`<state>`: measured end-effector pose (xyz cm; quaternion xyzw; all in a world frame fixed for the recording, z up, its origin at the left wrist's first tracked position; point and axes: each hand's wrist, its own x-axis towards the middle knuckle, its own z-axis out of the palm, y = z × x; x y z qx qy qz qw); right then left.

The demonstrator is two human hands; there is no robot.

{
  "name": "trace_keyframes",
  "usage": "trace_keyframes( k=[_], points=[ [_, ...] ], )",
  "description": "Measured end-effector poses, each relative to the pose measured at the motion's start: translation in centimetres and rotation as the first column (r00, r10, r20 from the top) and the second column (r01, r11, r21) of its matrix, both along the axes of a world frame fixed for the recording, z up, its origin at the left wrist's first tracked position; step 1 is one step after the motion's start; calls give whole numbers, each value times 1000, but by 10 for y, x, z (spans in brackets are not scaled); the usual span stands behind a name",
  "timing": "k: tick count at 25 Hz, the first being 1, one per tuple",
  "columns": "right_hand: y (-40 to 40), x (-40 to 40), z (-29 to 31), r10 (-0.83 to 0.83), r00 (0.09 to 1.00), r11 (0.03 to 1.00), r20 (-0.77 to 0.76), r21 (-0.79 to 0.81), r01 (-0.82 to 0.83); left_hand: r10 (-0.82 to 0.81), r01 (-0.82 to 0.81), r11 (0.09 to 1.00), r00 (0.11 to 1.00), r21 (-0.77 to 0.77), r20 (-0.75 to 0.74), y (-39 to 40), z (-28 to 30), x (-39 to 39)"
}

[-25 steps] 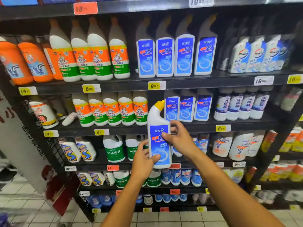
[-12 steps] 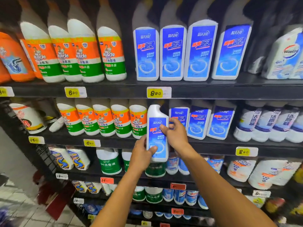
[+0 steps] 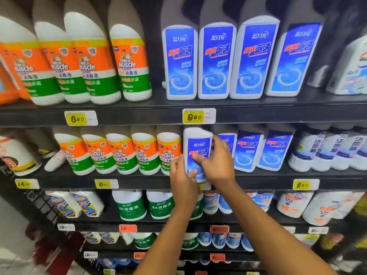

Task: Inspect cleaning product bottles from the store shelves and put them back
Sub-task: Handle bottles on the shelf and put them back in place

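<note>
Blue-label bottle (image 3: 196, 153) upright at the shelf (image 3: 139, 180) edge, apparently seated; my left hand (image 3: 181, 182) and right hand (image 3: 215, 165) both grip it.

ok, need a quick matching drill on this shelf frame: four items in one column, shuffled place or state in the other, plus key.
Items
1. blue-label bottle
2. Mr Muscle bottle
3. yellow 6.90 tag
4. green-label bottle

Places
A. on the upper shelf edge
B. held by both hands, left hand and right hand
C. shelf below the hands
D. stands on the upper shelf, left of the blue row

Pairs: 1-B, 2-D, 3-A, 4-C
</note>
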<state>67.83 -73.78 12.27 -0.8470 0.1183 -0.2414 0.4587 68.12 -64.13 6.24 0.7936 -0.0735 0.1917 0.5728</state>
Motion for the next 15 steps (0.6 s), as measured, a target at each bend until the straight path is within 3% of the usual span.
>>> trace_keyframes(
  k=[5, 13, 15],
  points=[
    [9, 10, -14, -63, 997, 997, 41, 38, 61, 55, -57, 998, 996, 30, 65, -6, -5, 10],
    [13, 27, -24, -127, 988, 987, 91, -84, 134, 51, -63, 996, 982, 58, 182, -9, -7, 16],
    [13, 28, -29, -120, 989, 985, 85, -110, 129, 18, -20, 1000, 990, 11, 140, -9, -6, 18]
  ],
)
